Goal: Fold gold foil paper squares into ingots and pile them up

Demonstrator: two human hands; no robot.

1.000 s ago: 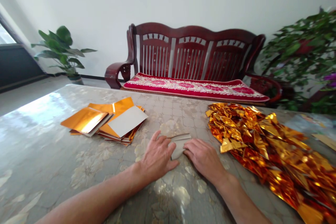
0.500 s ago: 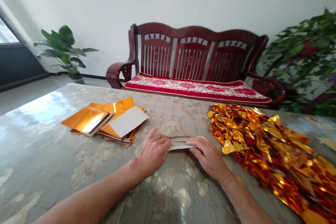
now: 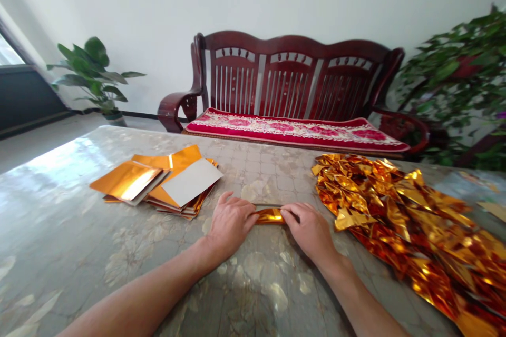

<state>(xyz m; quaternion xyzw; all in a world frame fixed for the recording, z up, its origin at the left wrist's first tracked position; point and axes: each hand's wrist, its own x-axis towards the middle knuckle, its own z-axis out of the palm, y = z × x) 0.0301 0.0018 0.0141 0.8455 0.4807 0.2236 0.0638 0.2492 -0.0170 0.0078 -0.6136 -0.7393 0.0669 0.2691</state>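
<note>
A sheet of gold foil paper (image 3: 271, 216) lies between my hands at the middle of the table, rolled or folded into a narrow strip with its shiny side toward me. My left hand (image 3: 232, 221) grips its left end, thumb at the near edge. The right end is pinched by my right hand (image 3: 306, 224), thumb against fingers. Fingertips of both hands cover the strip's ends. To the left is a loose stack of gold foil sheets (image 3: 148, 179), with one pale backing side (image 3: 193, 182) facing up. On the right spreads a pile of folded gold foil pieces (image 3: 395, 210).
The table (image 3: 158, 263) has a glossy, flower-patterned cover. Clear plastic (image 3: 462, 187) lies at its right edge. Behind it stands a dark wooden bench (image 3: 290, 79) with a red patterned cushion (image 3: 292, 129). Potted plants stand at left (image 3: 97, 71) and right (image 3: 454, 79).
The sheet between my hands showed its pale side before; now a shiny gold band faces me, turned over toward me. Both hands stay nearly in place, with the right thumb now pressed in.
</note>
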